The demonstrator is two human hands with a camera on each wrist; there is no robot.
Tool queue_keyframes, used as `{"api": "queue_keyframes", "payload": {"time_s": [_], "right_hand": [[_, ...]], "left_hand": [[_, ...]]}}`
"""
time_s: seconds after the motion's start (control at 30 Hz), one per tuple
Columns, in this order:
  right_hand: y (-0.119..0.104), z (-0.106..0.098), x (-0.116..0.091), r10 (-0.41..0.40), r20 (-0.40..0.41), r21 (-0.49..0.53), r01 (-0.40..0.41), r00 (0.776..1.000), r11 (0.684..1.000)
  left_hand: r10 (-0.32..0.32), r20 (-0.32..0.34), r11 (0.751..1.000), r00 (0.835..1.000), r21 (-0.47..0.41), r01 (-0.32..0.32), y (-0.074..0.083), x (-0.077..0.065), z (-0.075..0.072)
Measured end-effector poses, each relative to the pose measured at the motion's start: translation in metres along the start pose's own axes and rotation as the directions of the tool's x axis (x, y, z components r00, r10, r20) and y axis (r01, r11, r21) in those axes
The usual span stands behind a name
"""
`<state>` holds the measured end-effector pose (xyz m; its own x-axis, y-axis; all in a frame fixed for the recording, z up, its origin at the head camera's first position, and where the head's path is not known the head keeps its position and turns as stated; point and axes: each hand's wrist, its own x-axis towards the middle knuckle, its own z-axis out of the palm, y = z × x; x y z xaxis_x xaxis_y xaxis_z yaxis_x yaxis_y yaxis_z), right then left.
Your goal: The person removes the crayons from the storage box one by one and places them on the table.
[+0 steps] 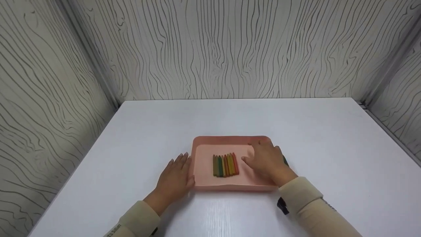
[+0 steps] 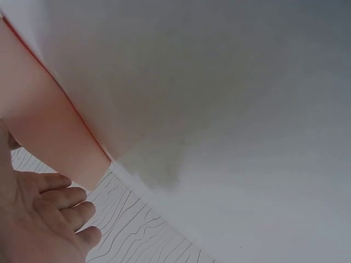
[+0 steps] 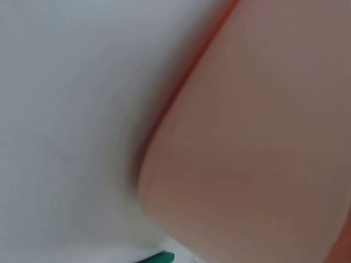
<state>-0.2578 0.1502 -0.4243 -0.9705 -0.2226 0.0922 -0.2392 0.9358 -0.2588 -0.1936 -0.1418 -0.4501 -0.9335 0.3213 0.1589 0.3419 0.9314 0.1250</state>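
A pink tray (image 1: 235, 187) lies on the white table, with a row of several crayons (image 1: 225, 165) side by side on its floor, in green, yellow, orange and red shades. Against the tray's left wall rests my left hand (image 1: 174, 179), fingers extended and thumb at the near left corner. My right hand (image 1: 265, 159) is over the right part of the tray, thumb apart from the fingers and nothing seen between them. Just outside the tray's right wall a green crayon (image 3: 158, 257) shows its tip in the right wrist view; the right hand partly hides it in the head view.
The white table (image 1: 158, 121) runs back to a wood-grain patterned panel (image 1: 210, 49). Similar panels stand at the left (image 1: 42, 98) and right sides. A black strap piece (image 1: 283, 206) hangs under the right sleeve.
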Motion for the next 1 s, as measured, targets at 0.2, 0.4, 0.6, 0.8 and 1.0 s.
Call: {"api": "queue_keyframes", "payload": {"time_s": [0.2,0.4,0.6,0.8,1.0], "right_hand": [[-0.007,0.011,0.001,-0.031,0.011,0.006,0.031,0.999,0.999],[-0.012,0.015,0.002,-0.056,0.049,-0.009,0.057,0.997,0.998],[-0.016,0.020,0.004,-0.046,0.074,0.000,0.046,0.996,0.999],[-0.016,0.027,0.007,-0.030,0.109,0.119,0.017,0.994,0.993],[-0.017,0.031,0.008,-0.043,0.122,0.274,0.008,0.992,0.962]], "left_hand": [[-0.013,0.015,1.000,1.000,-0.010,0.014,0.001,-0.001,-0.001],[0.014,-0.003,0.999,1.000,-0.040,-0.014,-0.001,-0.003,-0.001],[0.018,-0.005,0.999,1.000,-0.029,-0.018,-0.002,-0.002,0.000],[0.024,-0.011,0.999,1.000,-0.026,-0.024,-0.004,-0.002,0.002],[0.011,0.000,0.999,1.000,-0.034,-0.011,-0.003,-0.002,0.001]]}}
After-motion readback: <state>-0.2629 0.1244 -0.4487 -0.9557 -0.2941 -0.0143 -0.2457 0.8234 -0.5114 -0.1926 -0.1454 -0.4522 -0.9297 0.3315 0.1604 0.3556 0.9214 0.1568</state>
